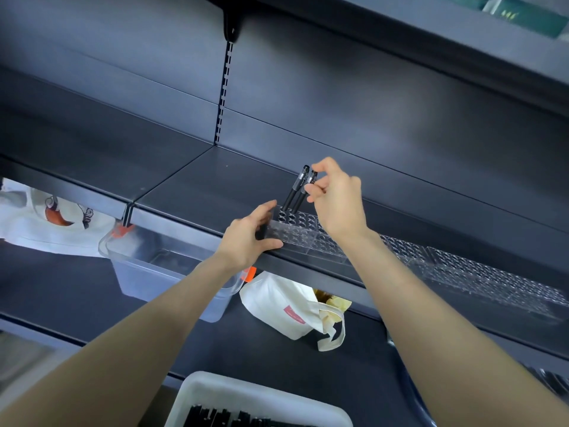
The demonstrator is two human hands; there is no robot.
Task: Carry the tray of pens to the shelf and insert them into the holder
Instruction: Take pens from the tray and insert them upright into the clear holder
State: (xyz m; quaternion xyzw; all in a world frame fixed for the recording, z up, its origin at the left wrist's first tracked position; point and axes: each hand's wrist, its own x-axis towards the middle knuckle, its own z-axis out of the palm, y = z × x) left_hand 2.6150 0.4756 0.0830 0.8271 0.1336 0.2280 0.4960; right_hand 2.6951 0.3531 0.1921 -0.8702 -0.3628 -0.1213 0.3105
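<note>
A clear acrylic pen holder [300, 231] with rows of round holes lies along the front of the dark shelf [215, 180]. Two black pens [295, 192] stand tilted in its far left holes. My right hand [335, 198] pinches the cap end of the right-hand pen. My left hand [249, 238] grips the holder's left end, thumb along the front edge. A white tray [197, 396] with several black pens [221, 417] sits at the bottom of the view.
More clear holders [480, 272] run along the shelf to the right. A clear plastic bin [160, 272] and a white tote bag [295, 306] sit on the shelf below. Another white bag [46, 217] lies at the left. An upper shelf [431, 41] overhangs.
</note>
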